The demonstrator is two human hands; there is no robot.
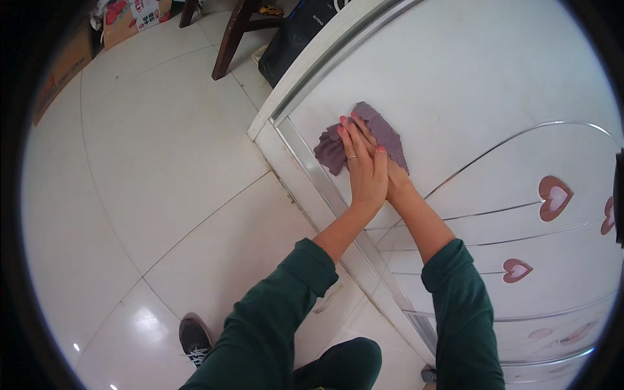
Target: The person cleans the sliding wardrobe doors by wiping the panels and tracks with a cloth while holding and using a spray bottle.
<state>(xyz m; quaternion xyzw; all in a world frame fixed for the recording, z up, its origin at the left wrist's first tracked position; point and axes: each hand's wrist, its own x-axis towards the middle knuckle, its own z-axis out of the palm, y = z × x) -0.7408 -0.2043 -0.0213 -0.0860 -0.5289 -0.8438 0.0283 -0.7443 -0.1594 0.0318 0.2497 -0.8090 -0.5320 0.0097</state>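
Observation:
A crumpled purple cloth (382, 127) lies against the glossy white door panel (468, 92) of what looks like a wardrobe, near its silver lower frame (312, 156). My right hand (397, 176) presses on this cloth, its palm and most of its fingers hidden. Across it rests my left hand (363, 170), a ring on one finger, the thumb apart from the other fingers. The left fingertips reach the cloth's darker folds. Heart-shaped decorations (555, 198) and curved silver lines mark the panel to the right of my hands.
White floor tiles (161, 161) run along the white base ledge (297, 187). Beyond the ledge's corner are a dark wooden furniture leg (231, 41) and a black bag (292, 48). Cardboard boxes (68, 68) stand at upper left. My shoe (194, 336) is below.

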